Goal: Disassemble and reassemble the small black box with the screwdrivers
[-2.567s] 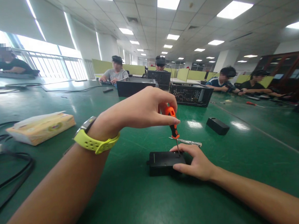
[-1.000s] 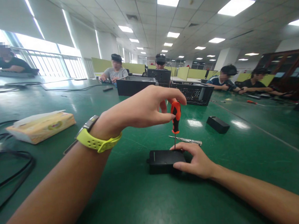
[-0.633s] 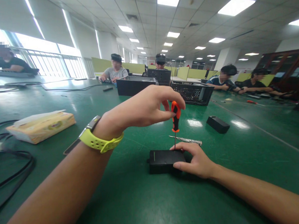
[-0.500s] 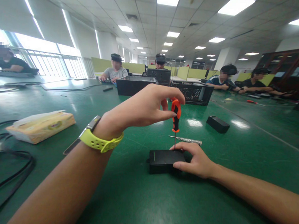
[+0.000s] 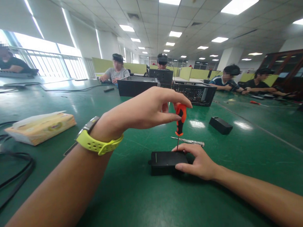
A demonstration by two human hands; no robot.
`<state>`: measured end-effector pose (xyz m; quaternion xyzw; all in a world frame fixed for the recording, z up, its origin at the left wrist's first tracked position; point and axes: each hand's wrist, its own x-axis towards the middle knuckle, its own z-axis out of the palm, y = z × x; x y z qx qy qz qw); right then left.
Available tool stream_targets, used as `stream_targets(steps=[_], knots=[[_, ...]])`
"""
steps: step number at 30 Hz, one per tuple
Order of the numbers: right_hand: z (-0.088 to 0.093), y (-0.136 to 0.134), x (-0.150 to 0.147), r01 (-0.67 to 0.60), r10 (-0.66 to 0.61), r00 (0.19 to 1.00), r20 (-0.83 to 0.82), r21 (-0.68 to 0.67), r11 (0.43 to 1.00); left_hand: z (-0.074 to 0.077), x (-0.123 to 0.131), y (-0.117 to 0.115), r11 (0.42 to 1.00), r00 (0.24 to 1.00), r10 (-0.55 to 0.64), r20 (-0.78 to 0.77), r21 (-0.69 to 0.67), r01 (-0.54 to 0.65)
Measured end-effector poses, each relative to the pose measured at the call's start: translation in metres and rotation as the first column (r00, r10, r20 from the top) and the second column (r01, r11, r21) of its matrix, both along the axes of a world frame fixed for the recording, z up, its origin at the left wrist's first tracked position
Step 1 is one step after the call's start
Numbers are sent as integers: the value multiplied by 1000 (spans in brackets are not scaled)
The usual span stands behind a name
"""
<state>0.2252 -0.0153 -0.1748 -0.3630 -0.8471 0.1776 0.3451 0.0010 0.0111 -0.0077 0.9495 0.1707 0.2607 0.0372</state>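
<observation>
Between the thumb and fingers of my left hand (image 5: 158, 106) is the handle of an orange and black screwdriver (image 5: 180, 120). Its thin shaft points down, and the tip meets the top of a flat black plastic box (image 5: 164, 162) near its back edge. The handle leans slightly to the right. My right hand (image 5: 197, 163) grips the right end of the box, thumb at the front and fingers behind, against the green table. Just behind the box lies a slim screwdriver with a clear handle (image 5: 191, 142). Whether a screw sits under the tip is too small to see.
A smaller black box (image 5: 220, 125) lies to the right. A tissue pack (image 5: 42, 127) and black cables (image 5: 17, 171) are at left. Black computer cases (image 5: 137, 86) stand farther back. A red screwdriver (image 5: 257, 103) lies far right. Several people sit around the table.
The screwdriver's handle has tipped a little to the right, and my left hand has shifted slightly right and down with it. My right hand and the box have stayed in place.
</observation>
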Motion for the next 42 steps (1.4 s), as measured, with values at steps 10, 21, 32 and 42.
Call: stream_targets(steps=[10, 21, 32, 42], knots=[[0, 0, -1, 6, -6, 1000, 2, -14, 1000, 1, -1, -4, 995, 996, 88, 8, -46, -88], [-1, 0, 0, -2, 2, 1000, -6, -12, 1000, 1, 0, -1, 967, 971, 233, 45, 95, -236], [-2, 0, 1, 1, -1, 1000, 1, 0, 1000, 1, -2, -3, 995, 996, 80, 42, 57, -82], [-1, 0, -1, -6, 6, 1000, -3, 4, 1000, 0, -2, -2, 995, 995, 89, 45, 31, -91]])
